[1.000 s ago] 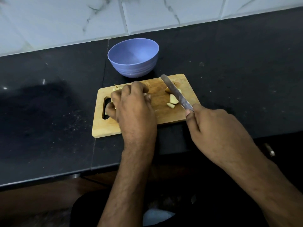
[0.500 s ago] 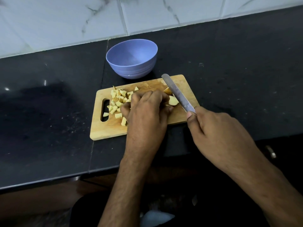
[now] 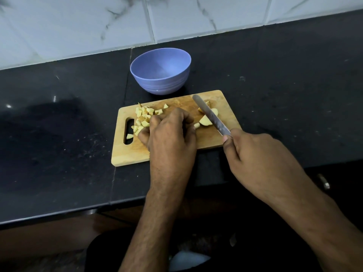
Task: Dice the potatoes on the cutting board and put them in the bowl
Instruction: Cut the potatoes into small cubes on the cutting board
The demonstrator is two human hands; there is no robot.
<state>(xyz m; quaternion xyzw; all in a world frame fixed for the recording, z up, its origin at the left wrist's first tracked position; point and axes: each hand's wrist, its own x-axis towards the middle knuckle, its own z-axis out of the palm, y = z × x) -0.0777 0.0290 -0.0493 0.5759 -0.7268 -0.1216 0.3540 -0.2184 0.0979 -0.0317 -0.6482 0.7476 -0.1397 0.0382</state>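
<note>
One bowl [image 3: 160,70] stands just behind the board [image 3: 222,141]; there is one board, with one slot [image 3: 128,131] at its left end. One knife [image 3: 211,115] lies across the board's right part. Three larger potato chunks [image 3: 205,121] sit on the board's right side by the blade, with one small piece [image 3: 196,125] beside them. The dice [image 3: 144,116] on the board's left part number about fifteen; an exact count is hidden by a hand. Two hands show: left hand [image 3: 170,132], right hand [image 3: 255,154].
</note>
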